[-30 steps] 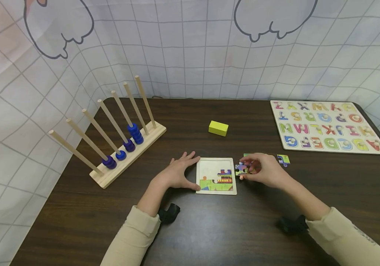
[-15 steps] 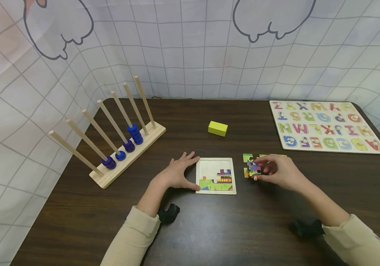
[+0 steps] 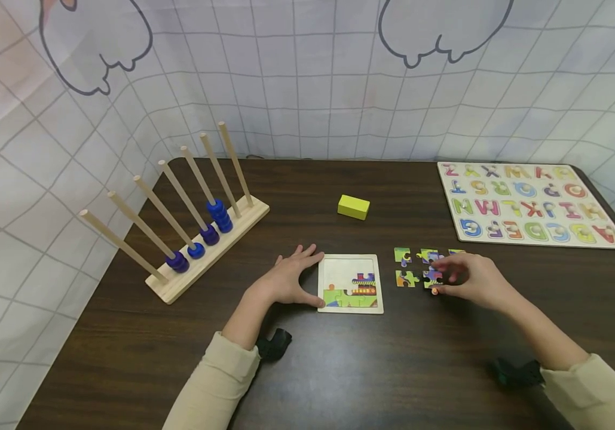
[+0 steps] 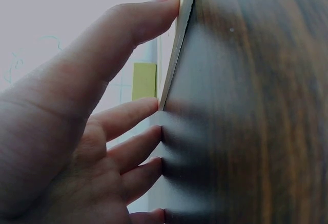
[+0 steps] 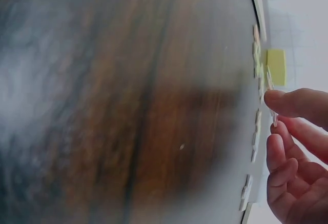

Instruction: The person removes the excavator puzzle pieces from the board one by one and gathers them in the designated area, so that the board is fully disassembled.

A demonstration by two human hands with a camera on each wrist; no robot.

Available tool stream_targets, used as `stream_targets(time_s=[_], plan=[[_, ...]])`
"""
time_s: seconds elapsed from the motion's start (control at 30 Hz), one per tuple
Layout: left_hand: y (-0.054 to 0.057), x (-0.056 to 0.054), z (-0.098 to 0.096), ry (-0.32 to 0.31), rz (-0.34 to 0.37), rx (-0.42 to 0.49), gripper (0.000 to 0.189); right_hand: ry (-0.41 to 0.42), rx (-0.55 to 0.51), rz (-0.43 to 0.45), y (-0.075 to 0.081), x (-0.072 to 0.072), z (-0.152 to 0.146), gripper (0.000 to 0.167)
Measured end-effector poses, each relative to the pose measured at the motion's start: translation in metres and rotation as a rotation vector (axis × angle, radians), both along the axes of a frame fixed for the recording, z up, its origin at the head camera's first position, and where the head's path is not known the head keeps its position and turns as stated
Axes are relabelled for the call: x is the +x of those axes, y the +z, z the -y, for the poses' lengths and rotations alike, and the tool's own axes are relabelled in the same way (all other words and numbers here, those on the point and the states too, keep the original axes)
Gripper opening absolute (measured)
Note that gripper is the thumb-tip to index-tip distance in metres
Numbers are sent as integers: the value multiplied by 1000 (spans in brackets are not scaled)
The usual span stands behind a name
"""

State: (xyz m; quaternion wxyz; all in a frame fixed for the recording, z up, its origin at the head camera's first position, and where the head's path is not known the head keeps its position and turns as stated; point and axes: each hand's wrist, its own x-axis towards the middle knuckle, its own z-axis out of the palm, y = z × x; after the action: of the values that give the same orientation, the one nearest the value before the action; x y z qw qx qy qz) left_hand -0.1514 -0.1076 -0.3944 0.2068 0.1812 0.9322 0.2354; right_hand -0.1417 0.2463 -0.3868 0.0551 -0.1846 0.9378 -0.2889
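Observation:
A small square jigsaw tray (image 3: 339, 270) lies on the table, with joined pieces filling its lower part and right side. My left hand (image 3: 282, 280) is spread at the tray's left side, thumb at the lower corner and index fingertip at the upper one. Between thumb and fingers, my right hand (image 3: 471, 278) pinches a purple and green jigsaw piece (image 3: 432, 277). The right wrist view has this piece (image 5: 270, 78) edge-on, raised off the table. Loose pieces, such as a green one (image 3: 402, 255) and another below it (image 3: 406, 278), lie between tray and right hand.
A yellow block (image 3: 353, 207) stands behind the tray. On the left is a wooden peg stand (image 3: 242, 216) with blue and purple rings. An alphabet board (image 3: 533, 206) lies at the back right. A grid-patterned cloth (image 3: 307, 89) hangs behind the table.
My right hand has moved right, away from the tray, with the jigsaw piece, uncovering loose pieces beside the tray. My left hand has stayed at the tray's left side.

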Motion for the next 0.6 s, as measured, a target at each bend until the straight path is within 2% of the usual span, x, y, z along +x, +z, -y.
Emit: stream_targets(time_s=[0.6], plan=[[1, 1, 0, 6, 1, 6, 94, -7, 40, 40, -4, -5, -5, 36]])
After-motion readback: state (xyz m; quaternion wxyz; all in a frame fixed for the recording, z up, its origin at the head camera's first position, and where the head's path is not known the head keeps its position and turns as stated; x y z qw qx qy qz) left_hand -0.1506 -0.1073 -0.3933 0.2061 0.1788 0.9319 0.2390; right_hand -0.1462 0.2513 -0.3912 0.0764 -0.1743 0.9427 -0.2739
